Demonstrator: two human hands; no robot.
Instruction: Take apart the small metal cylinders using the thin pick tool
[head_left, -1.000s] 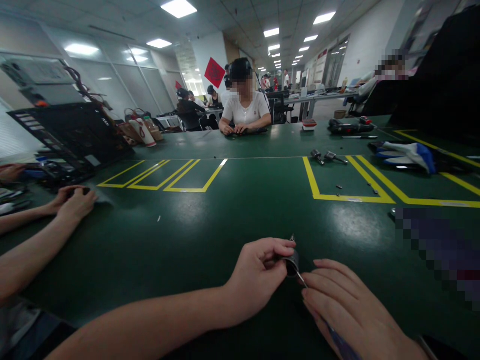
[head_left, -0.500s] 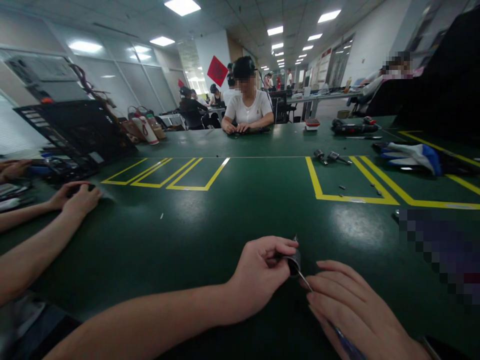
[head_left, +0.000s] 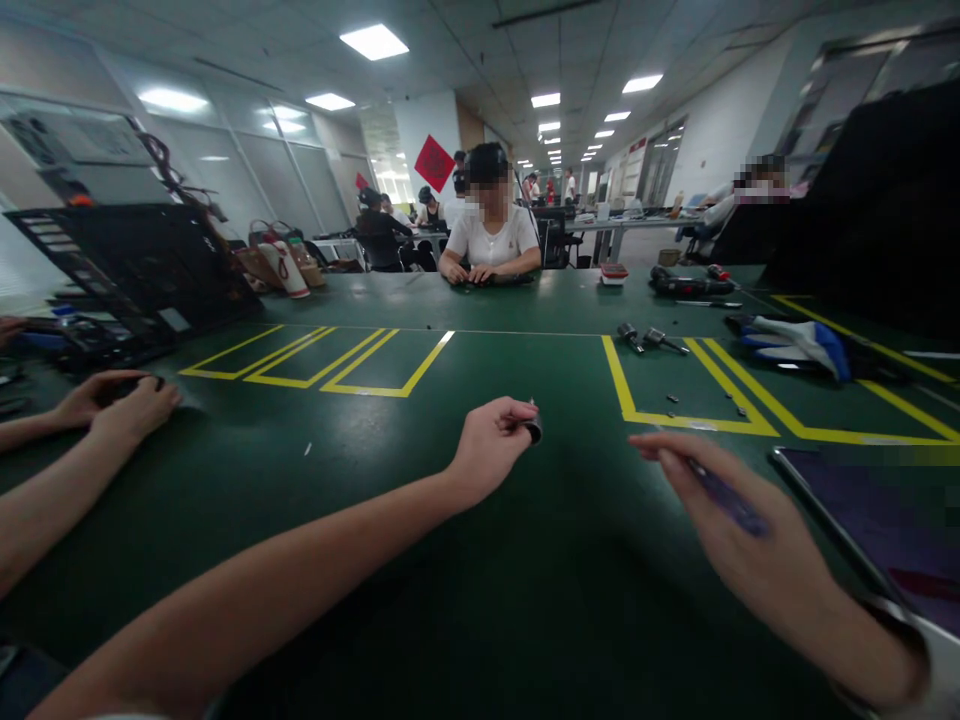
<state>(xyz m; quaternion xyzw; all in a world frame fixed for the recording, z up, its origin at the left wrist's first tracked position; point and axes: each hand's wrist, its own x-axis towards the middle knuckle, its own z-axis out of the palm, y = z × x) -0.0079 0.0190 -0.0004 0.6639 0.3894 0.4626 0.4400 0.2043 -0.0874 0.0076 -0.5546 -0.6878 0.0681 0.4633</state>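
My left hand (head_left: 491, 448) is closed on a small grey metal cylinder-shaped part (head_left: 534, 430) with a hollow end, held above the green table. A thin tip sticks up over it; the fingers cover the rest. My right hand (head_left: 742, 540), apart from it to the right, grips a screwdriver with a see-through purple handle (head_left: 726, 500). Motion smears this hand, and the screwdriver's thin shaft is hard to make out. Ahead of my right hand, tiny dark metal pieces (head_left: 741, 412) lie inside a yellow-taped area.
Two metal parts (head_left: 664, 342), a power tool (head_left: 691, 283) and blue-white gloves (head_left: 799, 345) lie at the back right. A tablet-like device (head_left: 847, 520) is beside my right arm. A co-worker's hands (head_left: 127, 410) are at the left; another person (head_left: 491, 235) sits opposite.
The screwdriver has come out of the metal part. My left hand has moved forward and left with the part; my right hand has moved forward and right with the screwdriver.
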